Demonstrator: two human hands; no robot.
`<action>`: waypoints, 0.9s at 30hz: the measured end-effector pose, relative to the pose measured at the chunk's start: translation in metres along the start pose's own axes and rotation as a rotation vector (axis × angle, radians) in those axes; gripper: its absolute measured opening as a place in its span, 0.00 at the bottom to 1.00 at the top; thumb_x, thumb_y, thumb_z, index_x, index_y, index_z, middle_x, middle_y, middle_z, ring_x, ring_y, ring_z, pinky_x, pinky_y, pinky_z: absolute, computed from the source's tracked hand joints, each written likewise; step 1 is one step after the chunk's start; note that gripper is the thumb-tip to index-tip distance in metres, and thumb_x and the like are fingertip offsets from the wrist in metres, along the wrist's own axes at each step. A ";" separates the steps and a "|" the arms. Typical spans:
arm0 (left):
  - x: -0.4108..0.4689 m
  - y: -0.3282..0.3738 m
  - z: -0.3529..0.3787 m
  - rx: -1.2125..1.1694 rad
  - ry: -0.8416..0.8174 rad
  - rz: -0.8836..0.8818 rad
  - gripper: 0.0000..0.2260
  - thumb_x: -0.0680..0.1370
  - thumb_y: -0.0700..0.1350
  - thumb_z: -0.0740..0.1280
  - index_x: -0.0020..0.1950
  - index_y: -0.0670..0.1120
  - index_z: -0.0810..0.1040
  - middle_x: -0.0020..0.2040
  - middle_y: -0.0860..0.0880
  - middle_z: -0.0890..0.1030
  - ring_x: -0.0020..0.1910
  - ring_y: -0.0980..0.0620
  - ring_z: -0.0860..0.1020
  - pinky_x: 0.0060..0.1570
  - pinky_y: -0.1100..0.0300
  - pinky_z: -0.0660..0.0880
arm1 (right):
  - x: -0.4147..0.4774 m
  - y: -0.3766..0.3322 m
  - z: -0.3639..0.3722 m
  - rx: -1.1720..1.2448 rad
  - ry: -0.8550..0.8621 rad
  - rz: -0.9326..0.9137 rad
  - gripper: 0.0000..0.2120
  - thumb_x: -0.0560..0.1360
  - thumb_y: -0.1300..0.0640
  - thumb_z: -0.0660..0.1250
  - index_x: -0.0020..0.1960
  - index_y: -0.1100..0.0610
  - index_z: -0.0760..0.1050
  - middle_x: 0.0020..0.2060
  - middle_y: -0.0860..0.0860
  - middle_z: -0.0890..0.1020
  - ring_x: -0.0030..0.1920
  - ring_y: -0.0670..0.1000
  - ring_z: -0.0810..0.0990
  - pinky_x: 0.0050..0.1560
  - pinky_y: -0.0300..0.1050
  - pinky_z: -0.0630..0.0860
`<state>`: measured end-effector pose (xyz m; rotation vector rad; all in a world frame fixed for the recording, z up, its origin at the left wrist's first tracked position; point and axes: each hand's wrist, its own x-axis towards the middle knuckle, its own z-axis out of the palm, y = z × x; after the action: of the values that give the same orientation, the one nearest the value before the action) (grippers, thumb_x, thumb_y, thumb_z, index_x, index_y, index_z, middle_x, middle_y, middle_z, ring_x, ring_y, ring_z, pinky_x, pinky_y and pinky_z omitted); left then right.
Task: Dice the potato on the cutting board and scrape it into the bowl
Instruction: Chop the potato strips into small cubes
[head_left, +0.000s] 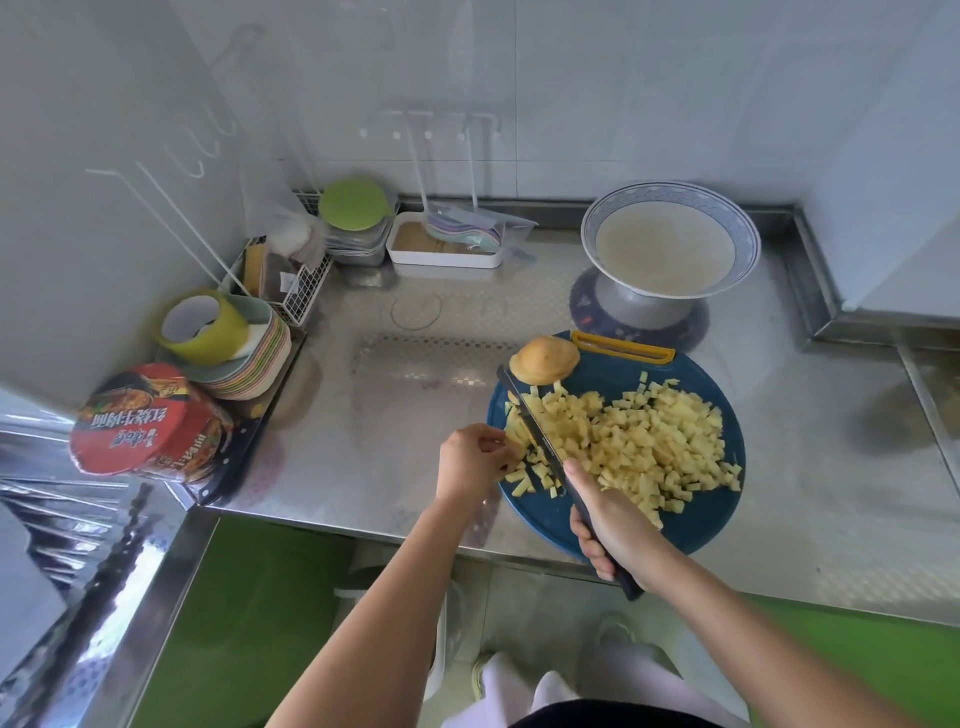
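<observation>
A round blue cutting board (691, 525) lies on the steel counter, covered with a heap of diced potato (654, 441). An uncut potato end with skin (544, 359) sits at the board's far left edge. My right hand (615, 519) grips the handle of a dark knife (535, 426), whose blade lies across potato strips at the board's left side. My left hand (475, 457) pinches those strips (517, 441) beside the blade. A blue-rimmed white bowl (670, 244) stands behind the board.
The steel counter (395, 415) runs left of the board. A red instant-noodle cup (148, 421) and a stack of plates with a yellow-green cup (228, 348) sit at the left. White trays and a green-lidded container (356, 205) line the back wall.
</observation>
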<state>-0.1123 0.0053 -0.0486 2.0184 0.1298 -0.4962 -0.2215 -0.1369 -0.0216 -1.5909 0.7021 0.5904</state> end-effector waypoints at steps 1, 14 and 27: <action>0.000 -0.001 -0.002 0.001 0.015 -0.004 0.06 0.75 0.38 0.71 0.51 0.41 0.80 0.40 0.50 0.81 0.33 0.60 0.79 0.28 0.74 0.72 | 0.000 0.000 0.002 -0.015 -0.001 0.004 0.34 0.76 0.28 0.52 0.28 0.57 0.63 0.21 0.52 0.66 0.19 0.50 0.65 0.23 0.41 0.64; -0.015 -0.013 -0.009 0.340 -0.156 0.028 0.23 0.66 0.47 0.79 0.56 0.46 0.72 0.42 0.54 0.75 0.36 0.60 0.73 0.29 0.71 0.66 | 0.003 0.002 0.016 -0.035 0.043 0.017 0.35 0.76 0.28 0.51 0.28 0.57 0.63 0.21 0.52 0.65 0.20 0.51 0.64 0.26 0.43 0.66; -0.006 -0.016 -0.009 0.213 -0.062 0.020 0.08 0.72 0.36 0.72 0.50 0.41 0.79 0.37 0.54 0.78 0.34 0.60 0.76 0.31 0.75 0.72 | -0.001 0.012 0.031 0.000 0.020 0.065 0.35 0.76 0.27 0.52 0.29 0.57 0.64 0.22 0.52 0.65 0.20 0.51 0.64 0.22 0.40 0.64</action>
<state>-0.1202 0.0218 -0.0560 2.2068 0.0192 -0.5803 -0.2304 -0.1071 -0.0327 -1.5812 0.7710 0.6222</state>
